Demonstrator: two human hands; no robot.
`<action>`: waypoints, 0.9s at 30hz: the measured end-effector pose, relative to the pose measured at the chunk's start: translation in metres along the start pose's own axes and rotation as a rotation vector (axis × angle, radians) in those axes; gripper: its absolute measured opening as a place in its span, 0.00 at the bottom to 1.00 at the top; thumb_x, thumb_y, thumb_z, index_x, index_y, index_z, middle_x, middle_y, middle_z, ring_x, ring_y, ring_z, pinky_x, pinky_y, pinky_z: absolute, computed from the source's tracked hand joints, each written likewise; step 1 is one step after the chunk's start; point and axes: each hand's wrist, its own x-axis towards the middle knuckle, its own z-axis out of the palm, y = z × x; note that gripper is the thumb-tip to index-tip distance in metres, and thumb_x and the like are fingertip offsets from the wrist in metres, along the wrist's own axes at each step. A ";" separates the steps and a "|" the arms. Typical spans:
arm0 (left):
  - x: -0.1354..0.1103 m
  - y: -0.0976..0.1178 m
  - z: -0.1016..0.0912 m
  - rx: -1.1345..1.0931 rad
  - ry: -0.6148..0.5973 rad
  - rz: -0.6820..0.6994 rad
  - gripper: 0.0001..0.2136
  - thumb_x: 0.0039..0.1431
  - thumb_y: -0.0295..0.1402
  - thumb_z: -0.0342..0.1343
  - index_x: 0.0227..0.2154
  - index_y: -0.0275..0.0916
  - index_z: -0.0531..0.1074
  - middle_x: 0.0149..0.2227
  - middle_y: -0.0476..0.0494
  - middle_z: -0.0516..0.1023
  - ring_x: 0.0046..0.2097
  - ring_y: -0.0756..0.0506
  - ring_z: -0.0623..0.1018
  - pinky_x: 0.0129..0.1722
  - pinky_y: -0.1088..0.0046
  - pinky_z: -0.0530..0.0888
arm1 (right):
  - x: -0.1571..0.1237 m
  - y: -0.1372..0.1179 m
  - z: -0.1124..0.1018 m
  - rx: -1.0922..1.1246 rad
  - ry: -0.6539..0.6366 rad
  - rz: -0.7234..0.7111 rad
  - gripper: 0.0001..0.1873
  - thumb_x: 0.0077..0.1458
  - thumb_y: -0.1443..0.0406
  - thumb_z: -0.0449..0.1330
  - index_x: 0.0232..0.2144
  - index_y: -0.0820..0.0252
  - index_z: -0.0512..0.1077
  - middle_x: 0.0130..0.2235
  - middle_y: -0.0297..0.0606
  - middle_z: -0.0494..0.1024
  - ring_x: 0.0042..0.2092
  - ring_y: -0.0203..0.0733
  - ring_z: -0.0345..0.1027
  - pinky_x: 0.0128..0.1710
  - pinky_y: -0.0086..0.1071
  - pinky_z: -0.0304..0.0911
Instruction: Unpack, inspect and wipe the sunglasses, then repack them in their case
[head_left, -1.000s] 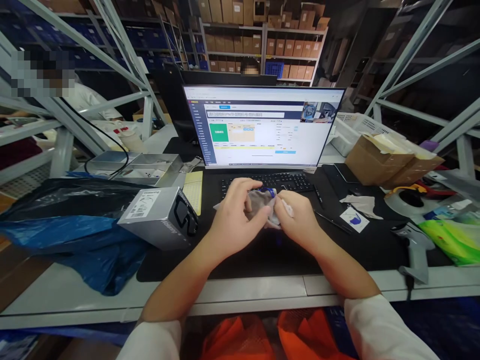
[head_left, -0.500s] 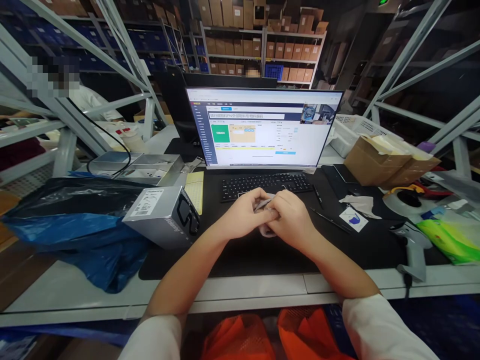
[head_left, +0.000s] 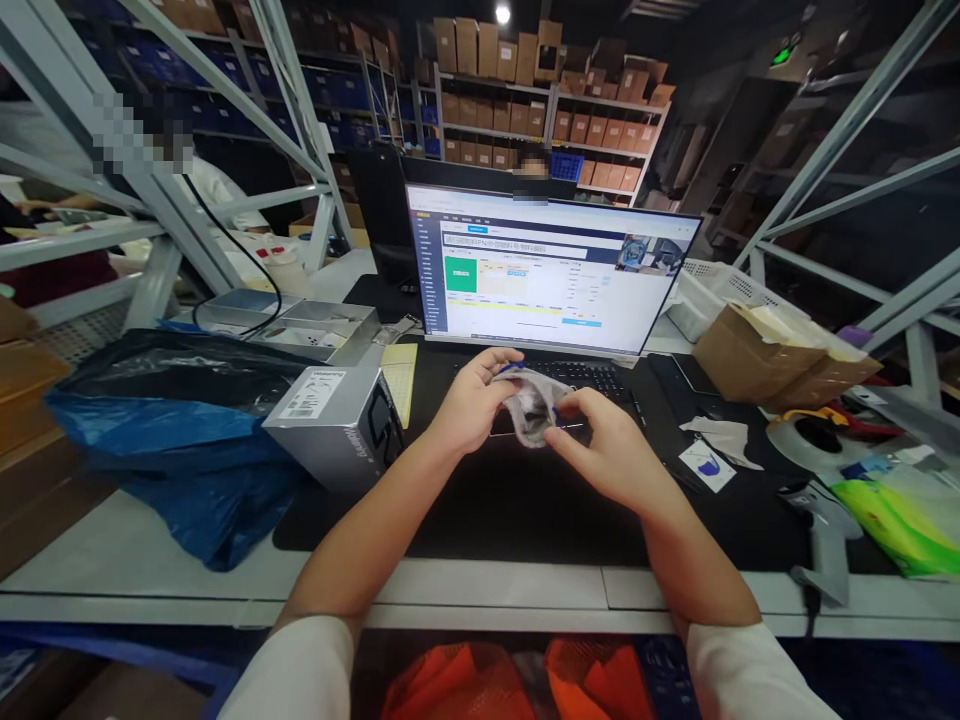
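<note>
A small grey fabric pouch is held up between my two hands, its mouth spread and something dark or shiny inside that I cannot make out. My left hand pinches its left edge, where a bit of blue shows. On the opposite edge, the thumb and fingers of my right hand grip the cloth. Behind the pouch lies a black keyboard, partly covered by my hands. To the left, a grey printed box stands on the black desk mat.
A lit monitor stands at the back. Left is a blue plastic bag. On the right are a barcode scanner, a white card, a tape roll, a green packet and cardboard boxes. A person sits beyond the monitor.
My hands have moved apart, and the grey pouch, bunched up between them before, is now spread with its mouth showing. The camera view has shifted slightly.
</note>
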 end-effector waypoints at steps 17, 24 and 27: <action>-0.045 0.048 -0.021 1.270 -0.055 0.533 0.12 0.54 0.23 0.49 0.37 0.37 0.76 0.36 0.43 0.75 0.40 0.43 0.75 0.41 0.67 0.71 | -0.023 -0.022 -0.024 0.643 0.161 0.187 0.14 0.59 0.51 0.62 0.35 0.54 0.66 0.17 0.23 0.55 0.19 0.33 0.42 0.21 0.30 0.39; -0.069 0.058 -0.035 1.549 -0.196 0.289 0.10 0.59 0.31 0.48 0.23 0.39 0.65 0.28 0.45 0.70 0.31 0.45 0.69 0.29 0.69 0.59 | -0.010 -0.005 -0.012 0.634 -0.018 0.206 0.14 0.58 0.54 0.62 0.39 0.55 0.66 0.18 0.23 0.60 0.19 0.31 0.45 0.20 0.28 0.41; -0.069 0.045 -0.055 1.261 -0.379 0.013 0.19 0.62 0.42 0.52 0.18 0.39 0.62 0.21 0.49 0.65 0.25 0.49 0.64 0.25 0.70 0.55 | -0.019 0.008 -0.008 0.564 -0.033 0.214 0.13 0.59 0.54 0.60 0.39 0.56 0.67 0.17 0.22 0.59 0.19 0.31 0.45 0.21 0.28 0.42</action>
